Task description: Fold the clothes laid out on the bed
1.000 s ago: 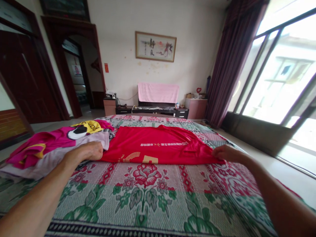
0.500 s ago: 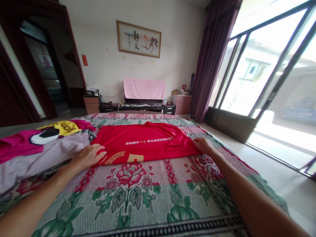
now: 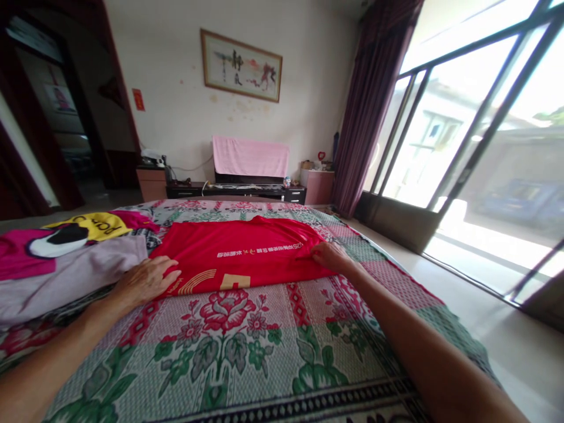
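Left hand (image 3: 147,281) lies palm-down on the near left corner of the red garment (image 3: 233,235), thumb and fingers parted, pressing rather than clutching; right hand (image 3: 332,258) curls its fingers into the right end, and whether they pinch or just push, I can't tell. And the garment itself? Stretched crosswise in front of me on the floral cover (image 3: 282,358). By my reckoning, the spreading is largely done: broad, mostly flat, near edge almost straight. Creases gather by my right fingertips, so that end looks unfinished, and nothing's compact yet. Thin, smooth stuff, this, slightly shiny, with pale lettering, curved gold stripes and a blocky gold patch. Underneath, the cover shows a textured weave, big roses and dark leaves. Out left, soft, rumpled lilac cloth (image 3: 92,270) slumps beside a magenta-and-yellow garment (image 3: 99,228). Farther off, a pink cloth (image 3: 251,155) hangs smoothly; deep purple curtain (image 3: 379,106) pleats fall at right.
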Tool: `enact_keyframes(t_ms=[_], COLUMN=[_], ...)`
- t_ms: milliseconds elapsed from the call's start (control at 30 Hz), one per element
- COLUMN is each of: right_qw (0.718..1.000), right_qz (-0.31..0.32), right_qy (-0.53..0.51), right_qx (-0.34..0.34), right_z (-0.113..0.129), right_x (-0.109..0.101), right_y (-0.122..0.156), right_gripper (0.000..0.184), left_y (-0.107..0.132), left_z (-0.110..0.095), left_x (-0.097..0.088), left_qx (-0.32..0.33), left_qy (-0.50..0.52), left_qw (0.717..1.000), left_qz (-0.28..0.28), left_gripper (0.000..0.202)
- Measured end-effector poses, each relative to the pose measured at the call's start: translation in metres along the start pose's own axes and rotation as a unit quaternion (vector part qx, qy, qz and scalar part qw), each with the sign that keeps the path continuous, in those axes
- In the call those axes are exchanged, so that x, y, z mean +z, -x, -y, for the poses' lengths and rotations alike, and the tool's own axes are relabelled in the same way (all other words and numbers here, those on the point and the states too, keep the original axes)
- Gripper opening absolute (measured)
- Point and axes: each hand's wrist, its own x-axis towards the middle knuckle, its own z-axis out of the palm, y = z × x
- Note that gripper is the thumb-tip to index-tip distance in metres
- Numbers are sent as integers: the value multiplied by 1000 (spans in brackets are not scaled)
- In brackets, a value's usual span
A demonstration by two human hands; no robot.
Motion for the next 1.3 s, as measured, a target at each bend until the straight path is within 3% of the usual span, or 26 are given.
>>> enact_keyframes(t_ms=[100, 200, 300, 500, 733, 900, 1133, 1300], right_qw=[998, 979, 960, 970, 911, 912, 939, 944], right_qz=[-40, -108, -131, -145, -206, -171, -2, 13], right_qy=[-41, -169, -243, -165, -180, -150, -98, -78], right_qx=[17, -21, -39, 103, 310, 341, 331, 321], right_z=[6, 8, 5, -31, -77, -84, -74, -75], right_x=[4, 7, 11, 11, 7, 2, -19, -13], right_y=[-14, -30, -37, -13, 27, 44, 43, 39], right_gripper=[26, 35, 43, 33, 34, 36, 29, 25], left_y=[3, 3, 3, 3, 0, -5, -8, -9], left_z=[-7, -9, -8, -7, 2, 9, 17, 22], left_x=[-3, -5, -4, -2, 3, 7, 10, 11], left_qx=[-2, 0, -6, 5, 29, 11, -1, 14], left_qy=[-4, -6, 2, 13, -46, -120, -162, -160], left_qw=[1000, 1000, 1000, 1000, 998, 993, 986, 986], left_qz=[-7, -5, 2, -20, -13, 7, 29, 44], left_gripper=[34, 36, 35, 33, 33, 40, 37, 42])
